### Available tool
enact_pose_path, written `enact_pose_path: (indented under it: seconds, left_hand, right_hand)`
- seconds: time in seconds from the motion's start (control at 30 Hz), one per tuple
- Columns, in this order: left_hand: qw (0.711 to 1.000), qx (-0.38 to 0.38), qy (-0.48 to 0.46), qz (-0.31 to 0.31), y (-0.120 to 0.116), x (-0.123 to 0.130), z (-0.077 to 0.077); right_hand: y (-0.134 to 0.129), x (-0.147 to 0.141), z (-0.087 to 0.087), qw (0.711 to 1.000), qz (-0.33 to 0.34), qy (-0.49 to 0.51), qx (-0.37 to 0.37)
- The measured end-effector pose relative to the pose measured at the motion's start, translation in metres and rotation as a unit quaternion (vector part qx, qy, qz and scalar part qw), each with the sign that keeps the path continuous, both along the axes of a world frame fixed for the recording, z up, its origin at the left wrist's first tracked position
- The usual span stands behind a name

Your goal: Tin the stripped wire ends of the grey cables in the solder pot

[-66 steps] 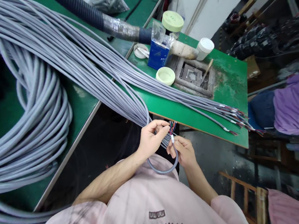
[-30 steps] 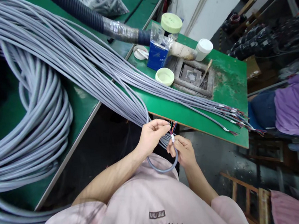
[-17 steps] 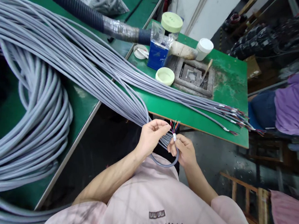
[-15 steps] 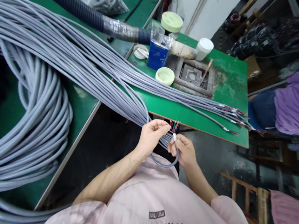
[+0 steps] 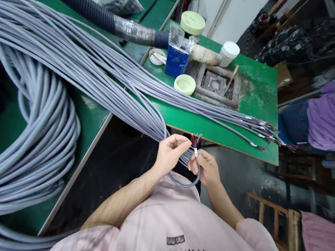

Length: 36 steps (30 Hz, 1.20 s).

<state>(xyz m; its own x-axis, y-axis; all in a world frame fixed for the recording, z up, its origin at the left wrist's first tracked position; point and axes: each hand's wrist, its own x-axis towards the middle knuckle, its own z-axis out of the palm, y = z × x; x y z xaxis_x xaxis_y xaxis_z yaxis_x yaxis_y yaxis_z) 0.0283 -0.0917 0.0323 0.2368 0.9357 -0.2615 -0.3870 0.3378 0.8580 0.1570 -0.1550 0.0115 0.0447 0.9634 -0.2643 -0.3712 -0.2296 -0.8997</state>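
My right hand (image 5: 207, 168) grips a grey cable (image 5: 186, 185) just below a white band (image 5: 195, 152) at its end. Above the band, thin coloured wires (image 5: 196, 139) fan upward, red, green and dark among them. My left hand (image 5: 172, 153) is closed in a pinch, thumb and forefinger tips right beside the left edge of these wires. Whether a single wire is between those fingertips, I cannot tell. Below my hands the held cable bends in a loop, and behind them runs a bundle of grey cables (image 5: 131, 115).
Cable ends with bare coloured wires (image 5: 270, 131) lie across the green table (image 5: 250, 94). A soot-stained square tray (image 5: 233, 101) holds a brush (image 5: 231, 79); around it stand a blue box (image 5: 176, 60), a white tub (image 5: 229, 53) and a ribbed hose (image 5: 97, 14). A person in purple (image 5: 332, 113) is at right.
The coloured wires in front of my left fingertips have shifted slightly and fan a little differently. Both hands stay in nearly the same place.
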Motion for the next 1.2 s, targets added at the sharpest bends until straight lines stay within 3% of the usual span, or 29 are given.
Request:
enact_pose_path:
  seconds: [0.2, 0.53, 1.03, 1.2]
  left_hand:
    - [0.996, 0.039, -0.027, -0.073, -0.003, -0.001, -0.008]
    - [1.000, 0.006, 0.004, -0.002, 0.003, 0.002, -0.008]
    - [0.998, -0.042, -0.032, -0.039, 0.006, 0.003, -0.005]
    - [1.000, -0.010, -0.006, -0.005, 0.001, 0.004, 0.001]
  right_hand:
    - [-0.001, -0.001, -0.001, 1.000, 0.004, -0.006, -0.002]
    - [-0.001, -0.001, -0.001, 1.000, 0.007, -0.018, -0.005]
    - [0.001, 0.004, 0.000, 1.000, 0.016, -0.001, 0.016]
    - [0.014, 0.018, 0.012, 0.995, 0.074, -0.064, -0.025]
